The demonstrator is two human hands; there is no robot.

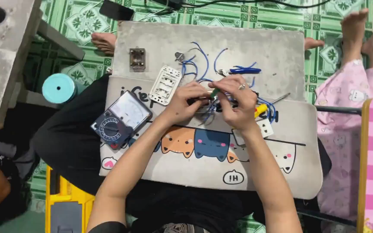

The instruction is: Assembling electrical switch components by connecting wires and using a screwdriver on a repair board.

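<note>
Both hands are working over a grey cartoon-cat cushion (pixel 255 172) lying on the lap, w/ a grey tabletop (pixel 255 43) just beyond it.

The left hand (pixel 185 103) is curling its grip around a small dark part (pixel 195 102) tangled in blue wires (pixel 203 64); fingers are pressed together on it, pinching, though exactly what sits under them is hidden. The right hand (pixel 237 103) is meeting it from the other side, thumb & forefinger closing on a green-tipped tool or wire end (pixel 214 92) between the two hands. That piece is running roughly left-right, its tip pointing toward the left hand, so both grips are touching the same bundle, approx. equally near.

A yellow-handled bit (pixel 260 110) is poking out just right of the right hand. A white switch plate (pixel 165 85) is lying left of the left hand, near a black analog multimeter (pixel 121 118). A small metal-framed switch (pixel 137 59) is sitting farther back. A blue-handled tool (pixel 244 70) is resting behind the hands. Another person's pink-patterned legs (pixel 346 108) are at far right.
</note>
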